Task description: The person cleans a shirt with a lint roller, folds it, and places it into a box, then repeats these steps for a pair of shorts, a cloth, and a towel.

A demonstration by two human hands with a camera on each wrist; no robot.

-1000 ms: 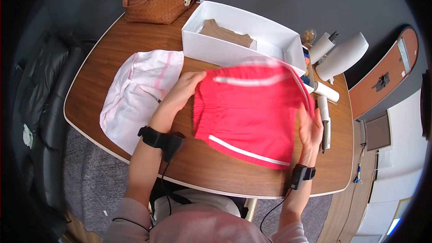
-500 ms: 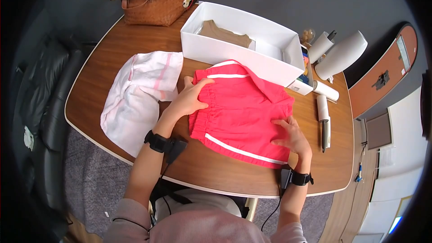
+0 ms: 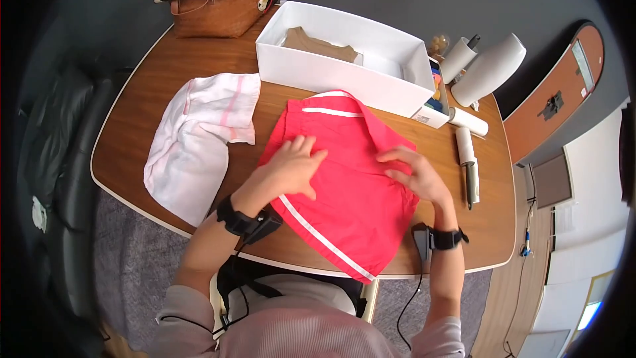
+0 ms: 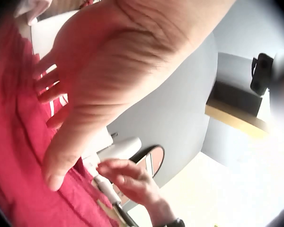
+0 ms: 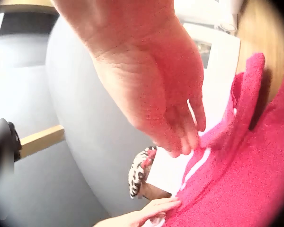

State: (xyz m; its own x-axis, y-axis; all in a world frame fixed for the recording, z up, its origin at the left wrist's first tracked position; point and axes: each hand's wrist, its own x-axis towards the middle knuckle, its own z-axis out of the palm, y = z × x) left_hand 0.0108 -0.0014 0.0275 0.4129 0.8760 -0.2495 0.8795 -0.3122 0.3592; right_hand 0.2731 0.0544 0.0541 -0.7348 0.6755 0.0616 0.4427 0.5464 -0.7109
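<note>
Red shorts [image 3: 344, 209] with white side stripes lie spread on the wooden table, their lower corner reaching the edge nearest the person. My left hand [image 3: 286, 169] is over the left side of the shorts, fingers spread, fingertips at the cloth. In the left wrist view its thumb [image 4: 61, 163] lies straight along the red fabric. Over the right side is my right hand [image 3: 417, 176], its fingers loosely bent and nothing gripped between them. From the right wrist view, its fingertips are close to the white stripe and a raised fold of the shorts [image 5: 236, 175].
A white and pink cloth [image 3: 199, 139] lies to the left. Behind the shorts stands a white box [image 3: 331, 79] with a brown garment [image 3: 318, 45] inside. A woven bag [image 3: 218, 16] is at the back left. Lint rollers [image 3: 467, 146] and a white vase-like object [image 3: 490, 69] are on the right.
The shorts, lifted and blurred at their right side a second ago, settled on the table. Since then they have turned, their lower corner shifting toward the person. Both hands moved over the cloth.
</note>
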